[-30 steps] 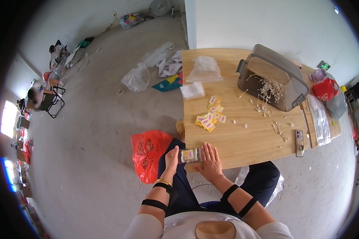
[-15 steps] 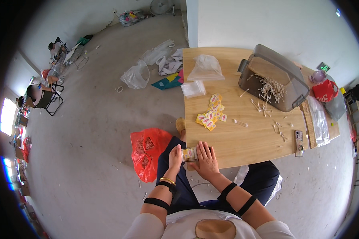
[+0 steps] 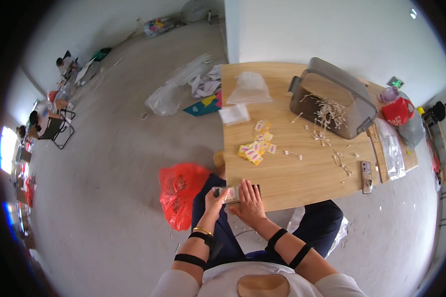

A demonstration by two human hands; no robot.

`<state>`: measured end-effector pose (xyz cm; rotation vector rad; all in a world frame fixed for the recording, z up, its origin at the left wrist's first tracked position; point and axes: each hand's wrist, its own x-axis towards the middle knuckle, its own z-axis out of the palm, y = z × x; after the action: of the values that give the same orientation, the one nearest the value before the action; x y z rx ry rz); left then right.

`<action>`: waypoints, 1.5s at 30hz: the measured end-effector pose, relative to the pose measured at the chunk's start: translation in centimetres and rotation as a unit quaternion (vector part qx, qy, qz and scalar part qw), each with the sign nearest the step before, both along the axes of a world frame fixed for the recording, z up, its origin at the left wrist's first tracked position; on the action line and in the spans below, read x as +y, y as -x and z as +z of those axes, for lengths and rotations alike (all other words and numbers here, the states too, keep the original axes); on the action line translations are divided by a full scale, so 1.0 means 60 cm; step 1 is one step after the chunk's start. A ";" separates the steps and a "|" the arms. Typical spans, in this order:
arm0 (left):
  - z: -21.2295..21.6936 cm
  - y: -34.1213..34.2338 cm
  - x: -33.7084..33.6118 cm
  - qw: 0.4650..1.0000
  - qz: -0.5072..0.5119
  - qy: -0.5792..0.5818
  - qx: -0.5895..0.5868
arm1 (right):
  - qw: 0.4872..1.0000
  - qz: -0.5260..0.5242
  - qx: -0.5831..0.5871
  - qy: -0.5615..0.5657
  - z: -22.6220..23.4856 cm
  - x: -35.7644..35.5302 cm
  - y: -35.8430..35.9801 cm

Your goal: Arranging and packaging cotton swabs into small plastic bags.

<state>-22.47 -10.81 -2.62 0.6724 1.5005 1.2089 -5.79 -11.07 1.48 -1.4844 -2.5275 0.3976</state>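
Note:
At the near left corner of the table (image 3: pixel 302 188), my left hand (image 3: pixel 214 202) grips a small packet of cotton swabs (image 3: pixel 231 194) from its left side, thumb on top. My right hand (image 3: pixel 250 204) lies across the packet's right part, fingers stretched out flat. A dark, flat edge (image 3: pixel 256 189) shows past my right fingers; what it belongs to is hidden. Farther up the table lies a loose heap of small yellow-and-white cards (image 3: pixel 256 147). A few cotton swabs (image 3: pixel 293 155) lie together to their right.
A tilted grey see-through bin (image 3: pixel 349 119) holds many loose swabs, some spilled before it. Clear bags (image 3: pixel 250 89) lie at the far left; a phone (image 3: pixel 366 177) lies at right. A red plastic bag (image 3: pixel 176 195) stands on the floor. Other people (image 3: pixel 42 121) sit far left.
My left thumb has come over the top of the packet, whose yellow label shows less now. My right hand stays flat on it. The whole view has shifted slightly.

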 end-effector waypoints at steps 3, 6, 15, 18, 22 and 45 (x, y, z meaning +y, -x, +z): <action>-0.015 0.041 -0.010 0.999 -0.013 0.028 0.042 | 1.000 0.003 0.000 -0.020 -0.001 0.014 -0.012; 0.003 0.048 -0.004 0.983 0.056 0.009 0.177 | 0.988 -0.093 0.108 -0.064 0.002 0.063 -0.083; 0.145 -0.127 0.063 0.838 -0.162 -0.292 0.432 | 0.926 -0.337 0.158 -0.064 0.001 0.234 -0.278; 0.134 -0.213 0.098 0.768 -0.299 -0.314 0.472 | 0.929 -0.331 0.155 -0.064 -0.003 0.259 -0.272; 0.092 -0.280 0.160 0.667 -0.372 -0.264 0.589 | 0.945 -0.255 0.201 -0.038 -0.009 0.249 -0.270; 0.050 -0.277 0.115 0.634 -0.431 -0.225 0.601 | 0.979 -0.197 0.039 0.034 -0.003 0.302 -0.305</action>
<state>-5.88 -3.88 0.38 2.5569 1.4016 0.1968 12.49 7.03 1.32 -1.9006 -2.1072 0.4696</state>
